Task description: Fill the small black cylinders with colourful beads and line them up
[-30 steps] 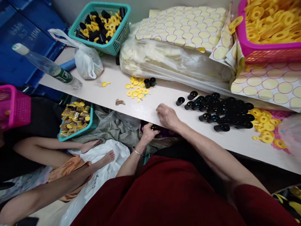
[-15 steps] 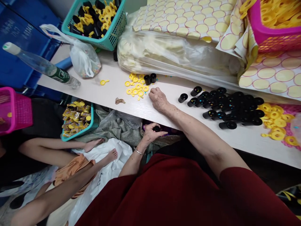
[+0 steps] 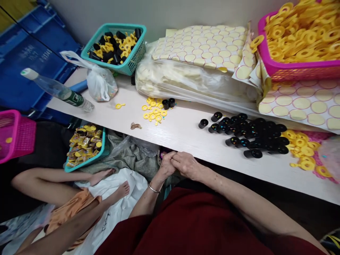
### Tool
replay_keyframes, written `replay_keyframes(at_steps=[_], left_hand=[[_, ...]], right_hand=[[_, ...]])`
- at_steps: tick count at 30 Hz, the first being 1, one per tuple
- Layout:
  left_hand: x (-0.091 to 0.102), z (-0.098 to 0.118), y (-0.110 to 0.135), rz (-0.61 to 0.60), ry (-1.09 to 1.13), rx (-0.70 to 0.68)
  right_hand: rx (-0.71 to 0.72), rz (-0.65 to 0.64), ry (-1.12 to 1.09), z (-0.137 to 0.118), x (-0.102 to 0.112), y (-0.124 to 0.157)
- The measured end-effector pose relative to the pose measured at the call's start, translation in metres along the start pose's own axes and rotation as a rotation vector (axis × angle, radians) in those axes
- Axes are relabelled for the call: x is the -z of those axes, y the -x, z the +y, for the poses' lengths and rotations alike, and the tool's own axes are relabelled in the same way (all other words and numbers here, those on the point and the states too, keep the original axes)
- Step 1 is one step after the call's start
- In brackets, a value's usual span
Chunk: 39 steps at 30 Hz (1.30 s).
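Note:
My left hand [image 3: 166,165] and my right hand [image 3: 186,164] are pressed together just below the near edge of the white table [image 3: 183,132], fingers closed around something I cannot make out. A small heap of yellow rings [image 3: 154,109] with two black tubes [image 3: 168,103] lies on the table beyond my hands. A larger pile of black tubes [image 3: 249,132] lies to the right, with more yellow rings [image 3: 301,145] past it.
A teal basket [image 3: 117,46] of black and yellow parts, a plastic bag [image 3: 102,82] and a bottle [image 3: 57,90] stand at the back left. A pink basket [image 3: 297,42] of yellow rings rests on patterned sheets [image 3: 209,44]. Another person's legs [image 3: 79,180] lie lower left beside a teal basket [image 3: 85,143].
My right hand has come back from the yellow rings on the table and now meets my left hand below the table edge.

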<state>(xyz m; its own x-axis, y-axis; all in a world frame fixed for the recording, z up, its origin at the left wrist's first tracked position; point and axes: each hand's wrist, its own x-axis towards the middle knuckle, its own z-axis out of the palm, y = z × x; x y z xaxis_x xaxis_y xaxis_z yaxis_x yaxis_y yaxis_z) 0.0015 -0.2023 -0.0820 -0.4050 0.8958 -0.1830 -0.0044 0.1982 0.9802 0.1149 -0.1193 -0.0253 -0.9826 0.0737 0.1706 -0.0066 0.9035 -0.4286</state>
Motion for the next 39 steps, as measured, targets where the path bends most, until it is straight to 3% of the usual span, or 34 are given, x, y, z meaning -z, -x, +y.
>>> replay_keyframes(at_steps=[5,11,16,23,29,36,39], left_hand=[[0.001,0.008,-0.002,0.084,-0.059,0.011],[0.001,0.023,-0.004,0.133,-0.113,-0.006],[0.003,0.020,-0.003,0.121,-0.159,-0.003],[0.002,0.013,-0.007,0.143,-0.236,0.039],[-0.007,0.003,-0.010,0.179,-0.210,0.078],[-0.010,0.005,-0.011,0.163,-0.077,0.085],[-0.007,0.005,-0.007,0.136,-0.049,0.049]], right_hand=[[-0.064,-0.052,-0.130,0.020,0.020,-0.023],[-0.448,0.066,0.194,0.091,0.050,-0.094],[-0.451,-0.003,0.341,0.119,0.052,-0.127],[-0.473,-0.015,0.293,0.127,0.047,-0.131],[-0.495,0.038,0.254,0.104,0.034,-0.089],[-0.090,0.102,0.101,0.027,-0.007,-0.010],[-0.069,0.079,0.118,0.002,-0.018,0.004]])
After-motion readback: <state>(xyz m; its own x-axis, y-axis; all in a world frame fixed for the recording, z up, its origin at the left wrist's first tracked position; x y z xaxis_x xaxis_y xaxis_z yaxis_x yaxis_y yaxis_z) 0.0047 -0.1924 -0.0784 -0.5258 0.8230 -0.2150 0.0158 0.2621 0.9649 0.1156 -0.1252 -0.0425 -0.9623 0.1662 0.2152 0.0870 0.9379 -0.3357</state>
